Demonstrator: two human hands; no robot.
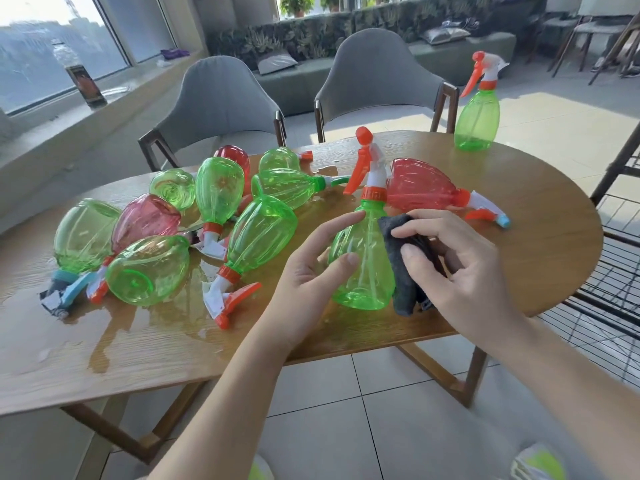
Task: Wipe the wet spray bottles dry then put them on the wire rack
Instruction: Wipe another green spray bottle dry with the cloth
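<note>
While a green spray bottle (363,258) stands upright near the front edge of a wooden table (540,244), two bare hands work at it from either side; its orange trigger head (365,161) points away to the left. On the bottle's left, the left hand (311,271) is loosely spread, the index fingertip touching the bottle's shoulder just under the orange collar and the thumb lying against the lower body; the fingers are not closed round it. On the bottle's right, the right hand (457,265) pinches a dark grey cloth (407,268) between thumb and fingers; the cloth hangs folded and is pressed against the bottle's right side, so the bottle sits between the two hands with the cloth between it and the right palm.

Behind the cloth lies a red spray bottle (422,185) on its side, its nozzle pointing right. To the left, a heap of green and red spray bottles (207,216) lies tumbled on the tabletop, some tipped on their trigger heads; puddles of water (114,327) shine on the wood around them. At the far right edge of the table another green bottle (478,119) stands upright and apart from the rest. A black wire rack (609,306) shows at the right edge of view, beside the table; two grey chairs (221,98) stand behind the table.
</note>
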